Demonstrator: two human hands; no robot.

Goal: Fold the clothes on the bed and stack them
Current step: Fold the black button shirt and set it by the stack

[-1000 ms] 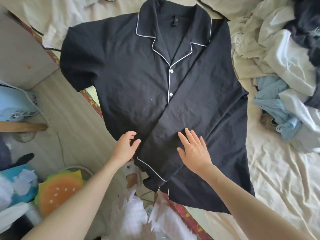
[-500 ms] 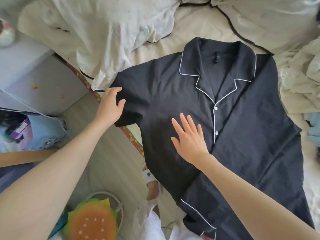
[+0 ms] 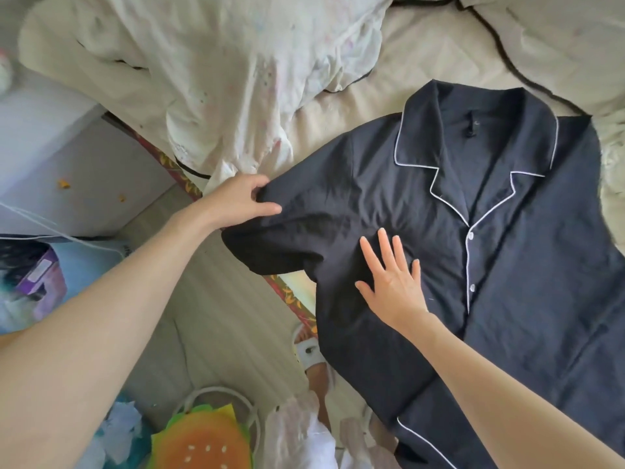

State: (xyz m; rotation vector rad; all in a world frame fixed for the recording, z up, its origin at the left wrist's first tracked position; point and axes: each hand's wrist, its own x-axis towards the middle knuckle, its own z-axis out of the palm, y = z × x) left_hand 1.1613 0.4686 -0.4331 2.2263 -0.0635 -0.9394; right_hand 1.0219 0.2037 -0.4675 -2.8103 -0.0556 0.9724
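A black pyjama shirt (image 3: 527,265) with white piping lies face up on the bed, collar pointing away from me. Its other sleeve is folded across the lower front. My left hand (image 3: 240,198) grips the shirt's short left-side sleeve (image 3: 304,225) at the shoulder edge, thumb on top, and the cloth there is bunched and lifted at the bed's edge. My right hand (image 3: 394,282) lies flat with fingers spread on the shirt's chest, just left of the button line.
A crumpled cream duvet (image 3: 236,79) fills the bed above the shirt. The bed's patterned edge (image 3: 287,292) runs diagonally below the sleeve. On the floor sit a burger-shaped cushion (image 3: 203,441), a white basket rim and a blue box (image 3: 40,282). A white cabinet (image 3: 67,147) stands left.
My left hand has closed on the sleeve and drawn it inward and up, bunching the cloth. My right hand stays flat on the chest. The view has shifted left.
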